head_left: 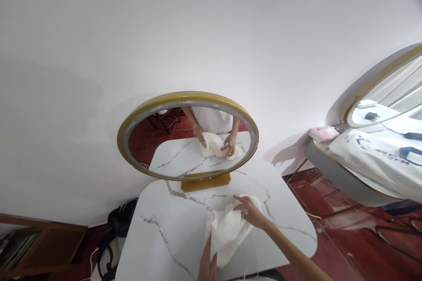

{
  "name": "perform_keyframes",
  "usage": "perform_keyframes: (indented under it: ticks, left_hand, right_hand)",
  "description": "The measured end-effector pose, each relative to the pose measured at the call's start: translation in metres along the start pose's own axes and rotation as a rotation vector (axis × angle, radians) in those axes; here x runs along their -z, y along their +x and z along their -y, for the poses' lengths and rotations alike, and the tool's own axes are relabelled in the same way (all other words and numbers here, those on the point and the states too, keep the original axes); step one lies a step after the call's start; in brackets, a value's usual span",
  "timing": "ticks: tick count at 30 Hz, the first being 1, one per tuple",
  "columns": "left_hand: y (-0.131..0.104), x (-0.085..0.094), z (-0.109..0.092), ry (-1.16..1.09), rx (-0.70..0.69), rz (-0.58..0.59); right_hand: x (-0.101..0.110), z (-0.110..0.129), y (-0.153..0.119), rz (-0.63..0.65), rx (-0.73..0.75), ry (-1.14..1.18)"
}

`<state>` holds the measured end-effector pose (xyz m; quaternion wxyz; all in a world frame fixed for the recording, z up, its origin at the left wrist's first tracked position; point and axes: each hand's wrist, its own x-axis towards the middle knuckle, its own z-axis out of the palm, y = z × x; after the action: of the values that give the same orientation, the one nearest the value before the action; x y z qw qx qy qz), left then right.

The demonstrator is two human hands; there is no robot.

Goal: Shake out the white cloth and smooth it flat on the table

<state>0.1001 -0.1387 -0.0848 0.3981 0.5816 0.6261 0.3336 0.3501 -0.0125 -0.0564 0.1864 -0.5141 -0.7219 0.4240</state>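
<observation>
A crumpled white cloth (229,230) lies on the white marbled table, partly lifted and folded. My left hand (207,261) grips its near left edge between thumb and fingers. On the far right part of the cloth is my right hand (252,214), its fingers bent onto the fabric and the index finger stretched to the left. The right thumb is hidden. Just beyond stands an oval-looking mirror (191,140) with a gold frame, and both hands and the cloth are reflected in it.
The mirror's gold base (206,182) rests on the marbled tabletop (171,232). To the right, a second table holds a printed white cloth (379,153), a pink-and-white packet (323,133) and another mirror (389,88). A black bag (121,219) sits left of the table.
</observation>
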Motion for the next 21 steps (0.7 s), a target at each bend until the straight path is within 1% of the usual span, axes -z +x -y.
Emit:
perform_keyframes:
  ticks: [3,5,8,10,12,15,17,18,20,21]
  left_hand:
    - [-0.001,-0.001,0.002,-0.008,0.003,0.009]
    - [-0.002,-0.001,0.005,-0.009,-0.033,0.038]
    - [-0.004,-0.001,0.005,0.019,-0.089,0.083]
    - [-0.006,0.003,-0.003,0.063,-0.114,0.080]
    - [-0.005,0.011,-0.018,0.145,-0.158,0.061]
    - [0.008,0.032,-0.057,0.330,-0.258,0.079]
    - [0.025,0.050,-0.086,0.445,-0.320,0.140]
    - [0.035,0.059,-0.098,0.490,-0.346,0.191]
    - [0.056,0.074,-0.118,0.557,-0.378,0.302]
    - [0.065,0.080,-0.124,0.576,-0.387,0.351]
  right_hand:
    - [0.005,0.008,0.016,0.137,0.032,-0.103]
    - [0.007,0.014,0.028,0.216,0.071,-0.158]
    - [0.010,0.025,0.042,0.295,0.149,-0.198]
    - [0.012,0.033,0.045,0.318,0.189,-0.194]
    - [0.019,0.041,0.043,0.298,0.211,-0.168]
    - [0.039,0.056,0.033,0.207,0.237,-0.096]
    - [0.057,0.066,0.024,0.148,0.245,-0.032]
    - [0.067,0.071,0.019,0.124,0.243,0.001]
    - [0.084,0.078,0.011,0.084,0.219,0.065]
    - [0.091,0.081,0.007,0.064,0.198,0.092]
